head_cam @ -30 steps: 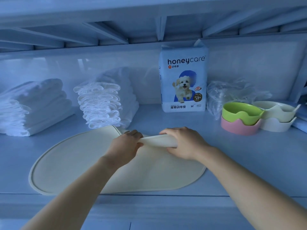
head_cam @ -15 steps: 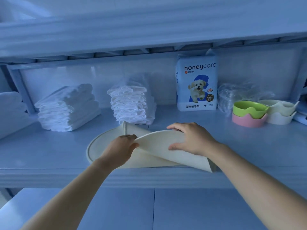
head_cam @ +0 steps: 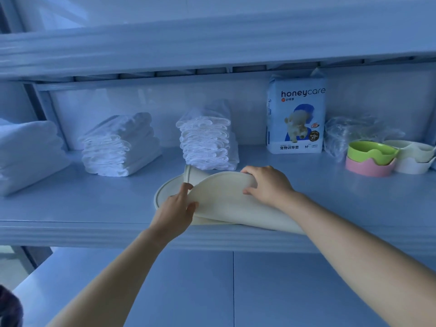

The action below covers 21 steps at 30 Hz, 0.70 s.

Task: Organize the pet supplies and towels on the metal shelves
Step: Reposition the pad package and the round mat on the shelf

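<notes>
A cream oval silicone mat (head_cam: pixel 221 199) lies partly rolled near the front of the metal shelf (head_cam: pixel 94 204). My left hand (head_cam: pixel 175 210) grips the mat's folded left edge. My right hand (head_cam: pixel 267 185) presses on top of the rolled part. Behind the mat stand two stacks of white folded towels, one (head_cam: pixel 120 145) at the left and one (head_cam: pixel 208 142) in the middle. A honeycare pet pad pack (head_cam: pixel 296 114) stands upright at the back right. Part of the mat is hidden under my right forearm.
Stacked pet bowls sit at the right: green (head_cam: pixel 371 152) on pink (head_cam: pixel 368 167), with cream bowls (head_cam: pixel 415 159) beside them. A crumpled clear plastic bag (head_cam: pixel 349 132) lies behind the bowls. Another folded towel pile (head_cam: pixel 26 152) sits at far left. The upper shelf (head_cam: pixel 212 43) hangs overhead.
The mat has gone from flat to rolled over toward the shelf's front, both hands staying on it. The camera pulled back, and more of the left shelf shows.
</notes>
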Available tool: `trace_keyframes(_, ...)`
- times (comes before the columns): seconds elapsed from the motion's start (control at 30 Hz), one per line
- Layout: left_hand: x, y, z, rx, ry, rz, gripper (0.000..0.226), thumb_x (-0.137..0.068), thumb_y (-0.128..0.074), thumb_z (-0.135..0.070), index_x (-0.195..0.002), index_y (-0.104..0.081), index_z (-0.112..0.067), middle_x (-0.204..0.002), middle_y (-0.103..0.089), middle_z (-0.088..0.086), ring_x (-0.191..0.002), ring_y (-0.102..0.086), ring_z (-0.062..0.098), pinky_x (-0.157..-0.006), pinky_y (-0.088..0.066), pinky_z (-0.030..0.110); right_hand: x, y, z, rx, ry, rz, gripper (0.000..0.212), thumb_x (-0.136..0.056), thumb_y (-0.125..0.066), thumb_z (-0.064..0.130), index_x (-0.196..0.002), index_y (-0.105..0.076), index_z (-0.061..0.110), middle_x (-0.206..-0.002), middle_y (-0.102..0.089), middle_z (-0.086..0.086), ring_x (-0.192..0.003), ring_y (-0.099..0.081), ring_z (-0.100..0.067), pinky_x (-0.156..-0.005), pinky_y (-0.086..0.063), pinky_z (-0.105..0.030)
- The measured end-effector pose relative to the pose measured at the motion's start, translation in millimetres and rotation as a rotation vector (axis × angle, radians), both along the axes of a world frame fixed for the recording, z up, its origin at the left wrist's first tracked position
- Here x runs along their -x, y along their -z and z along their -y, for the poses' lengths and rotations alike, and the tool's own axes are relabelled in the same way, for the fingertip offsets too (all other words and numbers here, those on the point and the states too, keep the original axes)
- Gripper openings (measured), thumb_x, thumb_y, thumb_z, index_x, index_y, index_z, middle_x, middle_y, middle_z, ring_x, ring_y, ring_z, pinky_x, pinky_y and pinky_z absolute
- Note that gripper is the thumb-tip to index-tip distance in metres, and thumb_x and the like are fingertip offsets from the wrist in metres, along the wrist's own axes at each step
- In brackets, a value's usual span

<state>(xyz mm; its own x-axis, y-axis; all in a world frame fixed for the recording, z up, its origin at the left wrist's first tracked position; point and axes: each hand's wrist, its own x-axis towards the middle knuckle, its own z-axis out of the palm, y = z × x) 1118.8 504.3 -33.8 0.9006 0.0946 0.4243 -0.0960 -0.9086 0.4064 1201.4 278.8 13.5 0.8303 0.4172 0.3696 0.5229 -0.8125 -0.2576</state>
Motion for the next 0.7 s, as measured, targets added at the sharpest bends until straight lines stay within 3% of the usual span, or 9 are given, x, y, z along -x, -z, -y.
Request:
trace_keyframes(0.27, -24.7, -2.7, -9.7, 0.061, -0.106, -0.066, 0.029, -0.092, -0.050, -0.020, -0.117, -0.036, -0.013, -0.093, -0.061, 0.010, -0.083, -0.052, 0.030, -0.066, -0.042, 0.036, -37.6, 11.1, -16.6, -0.014, -0.110, 0.002, 0.049, -0.078, -0.073, 0.029, -0.122, -0.054, 0.026, -0.124, -0.053, 0.009, -0.112, -0.050, -0.014, -0.085, -0.046, -0.031)
trace_keyframes(0.43, -45.7, -8.9, -1.7, 0.079, -0.178, -0.168, 0.036, -0.091, -0.049, -0.020, -0.122, -0.032, -0.012, -0.085, -0.053, 0.005, -0.078, -0.046, 0.025, -0.058, -0.032, 0.031, -35.7, 13.2, -14.1, -0.017, -0.260, -0.066, 0.011, -0.083, -0.065, 0.031, -0.093, -0.070, 0.026, -0.097, -0.064, 0.009, -0.089, -0.057, -0.011, -0.082, -0.048, -0.031)
trace_keyframes(0.53, -52.0, -8.8, -0.1, 0.053, -0.162, -0.200, 0.043, -0.091, -0.051, -0.018, -0.128, -0.030, -0.013, -0.095, -0.059, 0.011, -0.083, -0.051, 0.028, -0.058, -0.031, 0.030, -26.8, 11.5, -11.6, 0.090, -0.291, -0.205, 0.024, -0.085, -0.060, 0.047, -0.093, -0.070, 0.027, -0.094, -0.066, 0.012, -0.086, -0.057, -0.005, -0.082, -0.048, -0.027)
trace_keyframes(0.63, -50.1, -4.4, -3.2, -0.062, -0.090, -0.052, 0.052, -0.087, -0.057, -0.014, -0.134, -0.038, -0.023, -0.120, -0.054, 0.006, -0.108, -0.051, 0.024, -0.074, -0.032, 0.025, -21.2, 11.0, -7.5, 0.147, -0.296, -0.250, 0.039, -0.082, -0.056, 0.060, -0.100, -0.070, 0.027, -0.103, -0.067, 0.014, -0.096, -0.057, -0.004, -0.087, -0.047, -0.025)
trace_keyframes(0.7, -46.3, 0.6, -7.5, -0.202, 0.023, 0.150, 0.045, -0.084, -0.059, -0.007, -0.123, -0.055, -0.029, -0.122, -0.050, -0.001, -0.110, -0.049, 0.017, -0.076, -0.035, 0.022, -17.0, 11.1, -5.2, 0.162, -0.292, -0.250, 0.046, -0.080, -0.057, 0.062, -0.107, -0.067, 0.028, -0.113, -0.065, 0.014, -0.106, -0.057, -0.006, -0.094, -0.046, -0.029)
